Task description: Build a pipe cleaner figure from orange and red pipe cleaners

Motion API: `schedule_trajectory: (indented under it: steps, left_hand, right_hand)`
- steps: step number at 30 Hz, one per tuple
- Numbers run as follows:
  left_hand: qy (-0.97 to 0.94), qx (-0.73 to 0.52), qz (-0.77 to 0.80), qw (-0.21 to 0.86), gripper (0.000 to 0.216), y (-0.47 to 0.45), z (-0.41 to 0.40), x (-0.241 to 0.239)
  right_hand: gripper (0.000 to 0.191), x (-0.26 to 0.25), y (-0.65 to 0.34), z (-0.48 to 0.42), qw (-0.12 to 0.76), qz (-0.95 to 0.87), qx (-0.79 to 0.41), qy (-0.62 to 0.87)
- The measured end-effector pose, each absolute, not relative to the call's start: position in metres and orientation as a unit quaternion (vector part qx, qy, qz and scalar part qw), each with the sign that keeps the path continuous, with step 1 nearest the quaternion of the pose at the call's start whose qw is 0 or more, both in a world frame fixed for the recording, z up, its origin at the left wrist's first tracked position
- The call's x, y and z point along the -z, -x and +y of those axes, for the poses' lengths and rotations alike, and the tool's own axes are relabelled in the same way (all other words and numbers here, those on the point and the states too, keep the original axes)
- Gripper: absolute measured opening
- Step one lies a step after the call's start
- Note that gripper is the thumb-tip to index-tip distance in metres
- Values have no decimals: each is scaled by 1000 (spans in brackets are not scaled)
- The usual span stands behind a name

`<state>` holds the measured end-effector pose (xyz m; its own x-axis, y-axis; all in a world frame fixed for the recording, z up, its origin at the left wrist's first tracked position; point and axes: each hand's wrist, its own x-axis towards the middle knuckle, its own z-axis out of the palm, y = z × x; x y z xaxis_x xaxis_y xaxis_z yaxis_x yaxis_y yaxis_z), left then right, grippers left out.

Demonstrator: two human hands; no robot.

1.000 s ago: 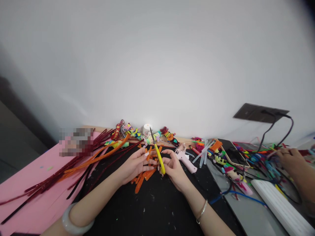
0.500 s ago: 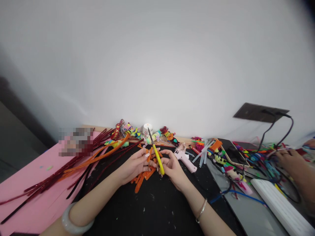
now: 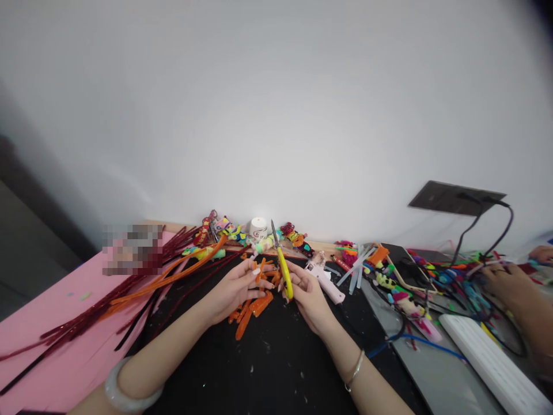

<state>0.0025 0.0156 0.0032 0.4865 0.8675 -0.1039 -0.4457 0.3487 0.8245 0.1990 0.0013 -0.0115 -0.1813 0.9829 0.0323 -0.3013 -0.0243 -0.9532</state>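
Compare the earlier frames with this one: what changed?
The yellow-handled tool in the right hand has swung, its tip moving rightward. What looks like another hand has appeared at the far right edge, beyond the co-worker's hand. The left hand still holds an orange piece; the glue gun hasn't moved.

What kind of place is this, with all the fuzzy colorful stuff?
Probably a craft worktable, maybe in a small workshop: there's a pale pink glue gun, a bundle of long dark red strands and little colorful figures.
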Motion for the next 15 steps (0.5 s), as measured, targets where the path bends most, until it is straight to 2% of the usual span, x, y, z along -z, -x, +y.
schedule_trajectory:
  steps: [15]
  left_hand:
    - [-379, -396, 252, 797, 24, -5, 15, 2]
  right_hand:
    - [47, 9, -197, -1, 534, -445, -635, 337]
